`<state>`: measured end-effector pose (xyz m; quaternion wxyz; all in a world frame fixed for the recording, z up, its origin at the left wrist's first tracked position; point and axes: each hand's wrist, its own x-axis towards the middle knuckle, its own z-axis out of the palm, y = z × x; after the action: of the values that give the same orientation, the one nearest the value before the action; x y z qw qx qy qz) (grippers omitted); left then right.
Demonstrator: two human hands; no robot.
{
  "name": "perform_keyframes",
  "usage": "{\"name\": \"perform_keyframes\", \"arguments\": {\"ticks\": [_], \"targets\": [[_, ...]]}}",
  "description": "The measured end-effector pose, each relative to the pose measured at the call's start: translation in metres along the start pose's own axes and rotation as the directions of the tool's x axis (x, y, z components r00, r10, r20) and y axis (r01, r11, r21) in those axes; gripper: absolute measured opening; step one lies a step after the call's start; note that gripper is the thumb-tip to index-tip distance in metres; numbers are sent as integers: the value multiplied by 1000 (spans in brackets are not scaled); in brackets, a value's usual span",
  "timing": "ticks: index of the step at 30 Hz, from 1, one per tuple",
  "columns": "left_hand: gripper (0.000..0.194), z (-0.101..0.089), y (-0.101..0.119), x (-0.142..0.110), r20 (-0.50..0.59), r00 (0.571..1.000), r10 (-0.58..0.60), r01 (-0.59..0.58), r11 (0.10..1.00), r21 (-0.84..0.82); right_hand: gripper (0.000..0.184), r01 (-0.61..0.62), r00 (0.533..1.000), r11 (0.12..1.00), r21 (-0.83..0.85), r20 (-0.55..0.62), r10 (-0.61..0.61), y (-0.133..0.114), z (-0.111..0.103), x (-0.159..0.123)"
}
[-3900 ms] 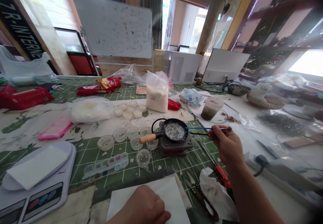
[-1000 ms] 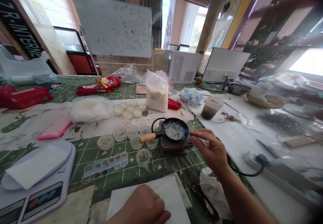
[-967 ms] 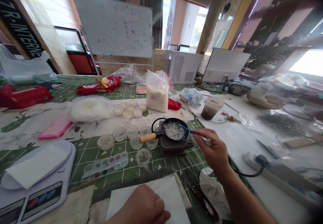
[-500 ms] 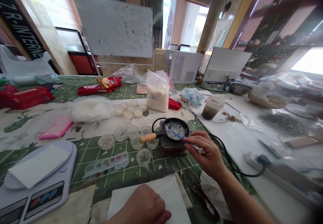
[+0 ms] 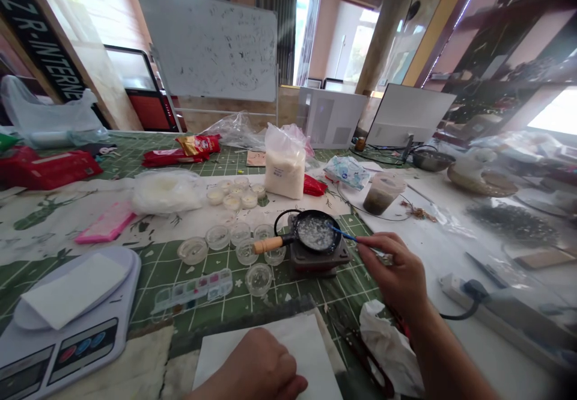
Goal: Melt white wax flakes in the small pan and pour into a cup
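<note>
A thin blue stirring stick is pinched in my right hand, its far tip over the right side of a small black frying pan. White, partly melted bits lie in the pan. The pan sits on a small dark hot plate, its wooden handle pointing left. My left hand rests as a closed fist on a sheet of white paper; nothing shows in its fingers. Several clear round cups stand left of the pan.
A pill-type organizer and a kitchen scale lie left. Behind stand a bag of pale granules and filled cups. Scissors and crumpled tissue lie near my right forearm. A power strip is at right.
My right hand has moved right with the stirring stick, whose tip has shifted from mid-pan to the right side. My left hand stays on the paper. The view has shifted slightly.
</note>
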<state>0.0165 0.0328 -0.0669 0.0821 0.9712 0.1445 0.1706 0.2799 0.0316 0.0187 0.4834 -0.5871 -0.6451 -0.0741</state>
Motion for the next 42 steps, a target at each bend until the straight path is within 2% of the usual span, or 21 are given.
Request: {"name": "perform_keyframes", "arguments": {"ticks": [4,5,8,9,13,17,19,22,27,31,33,36,37,40,42], "targets": [[31,-1,1,1,15,1000,-2,1,1000,22,12,152,978,982,115,124,-166,-3,-2,-1],[29,-1,1,1,23,1000,-6,6,1000,22,12,151,981,984,98,109,-161,-4,-2,-1],[25,-2,1,2,46,999,-12,11,1000,20,9,39,999,999,-20,-21,-39,-4,-5,0],[25,-2,1,2,50,999,-13,12,1000,22,8,33,999,999,-14,-23,-33,-5,-5,0],[26,0,1,1,58,998,-19,16,999,35,12,180,972,975,130,132,-197,-6,-3,0],[26,0,1,0,42,999,-12,11,999,32,10,103,995,994,-42,4,-102,-2,0,0],[27,1,0,0,25,1000,-9,8,1000,30,12,110,993,994,-25,42,-109,-2,1,0],[28,2,-1,0,8,1000,-10,9,1000,24,14,186,967,977,105,159,-201,-3,3,0],[29,2,0,1,10,1000,2,-2,1000,31,13,70,997,997,-15,40,-70,0,4,0],[27,0,1,2,45,999,-17,15,999,36,17,184,960,977,109,191,-202,-1,5,-1],[27,0,0,3,62,998,-14,11,999,38,17,151,972,986,76,171,-162,0,5,-1],[27,0,-1,3,69,998,1,-4,999,45,15,48,997,999,-21,69,-46,1,4,1],[27,0,-2,3,68,998,-1,-2,999,48,15,57,995,998,-6,79,-56,1,4,1],[26,0,-1,3,70,997,-12,8,999,48,18,150,963,979,136,204,-176,-1,4,0],[26,-1,0,3,63,998,-18,16,999,38,18,117,966,983,144,213,-147,0,4,-1]]}}
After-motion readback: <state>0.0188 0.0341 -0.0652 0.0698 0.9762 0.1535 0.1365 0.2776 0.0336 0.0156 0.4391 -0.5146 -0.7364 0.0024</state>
